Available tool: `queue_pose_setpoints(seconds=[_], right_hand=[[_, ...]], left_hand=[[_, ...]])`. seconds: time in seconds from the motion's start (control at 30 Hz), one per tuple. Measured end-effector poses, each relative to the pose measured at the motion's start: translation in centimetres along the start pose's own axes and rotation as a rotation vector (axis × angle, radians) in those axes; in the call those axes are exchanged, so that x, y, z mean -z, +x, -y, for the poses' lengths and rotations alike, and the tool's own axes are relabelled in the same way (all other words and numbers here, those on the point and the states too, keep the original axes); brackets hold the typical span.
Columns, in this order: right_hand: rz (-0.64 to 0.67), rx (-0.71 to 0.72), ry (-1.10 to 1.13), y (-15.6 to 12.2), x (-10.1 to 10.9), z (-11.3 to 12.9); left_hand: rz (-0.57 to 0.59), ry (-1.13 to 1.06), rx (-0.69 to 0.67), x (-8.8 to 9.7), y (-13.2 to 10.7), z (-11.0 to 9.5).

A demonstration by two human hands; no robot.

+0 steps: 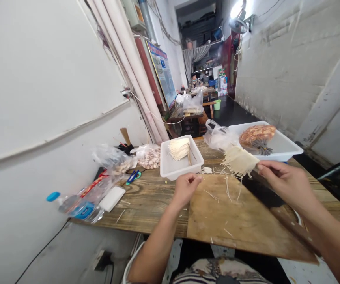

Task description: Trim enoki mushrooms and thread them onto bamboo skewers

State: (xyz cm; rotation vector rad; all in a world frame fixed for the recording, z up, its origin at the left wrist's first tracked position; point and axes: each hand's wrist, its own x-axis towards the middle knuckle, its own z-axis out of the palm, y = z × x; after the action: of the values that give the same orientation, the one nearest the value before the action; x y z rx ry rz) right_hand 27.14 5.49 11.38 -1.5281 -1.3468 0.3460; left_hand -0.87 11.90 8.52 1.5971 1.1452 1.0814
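My right hand [285, 182] is closed on the handle end of a pale woven straw fan piece [239, 160], held just above the brown board [241, 221] with loose strands hanging from it. My left hand [186, 188] hovers over the board's left edge with fingers curled in a pinch; what it holds, if anything, is too small to see. Just beyond it stands a small white tray [170, 167] holding a bundle of pale straw strips [179, 148].
A larger white tray [288, 150] at the right holds a brown patterned fan [257, 135], with a clear plastic bag [219, 136] beside it. Bags of shells [149, 156], blue scissors [133, 176] and a water bottle [75, 205] lie at the left. A person sits far down the corridor.
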Motion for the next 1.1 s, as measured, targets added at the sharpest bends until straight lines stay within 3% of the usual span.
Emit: queue_pose_setpoints(seconds=[0.13, 0.3, 0.47, 0.77, 0.9, 0.97, 1.1], right_hand=[[0.036, -0.049, 0.172, 0.4, -1.6, 1.0], [0.151, -0.129, 0.451, 0.3, -3.6, 2.1], [0.183, -0.202, 0.664, 0.5, -4.1, 3.1], [-0.022, -0.215, 0.753, 1.5, -2.2, 3.9], [-0.078, -0.177, 0.702, 1.6, -2.4, 3.1], [-0.076, -0.149, 0.637, 1.3, -2.9, 2.4], [0.003, -0.053, 0.465, 0.1, -4.3, 1.1]], left_hand=[[0.081, -0.02, 0.027, -1.4, -0.5, 1.3], [0.121, -0.102, 0.044, -5.3, 0.2, 2.7], [0.27, 0.031, 0.052, -7.8, 0.8, 3.9], [0.324, 0.47, 0.053, -6.4, -0.5, 4.0], [0.456, 0.578, 0.068, -5.0, -0.8, 3.4], [0.519, 0.419, 0.089, -3.9, -0.3, 2.7], [0.543, -0.329, 0.257, -2.2, 1.2, 0.7]])
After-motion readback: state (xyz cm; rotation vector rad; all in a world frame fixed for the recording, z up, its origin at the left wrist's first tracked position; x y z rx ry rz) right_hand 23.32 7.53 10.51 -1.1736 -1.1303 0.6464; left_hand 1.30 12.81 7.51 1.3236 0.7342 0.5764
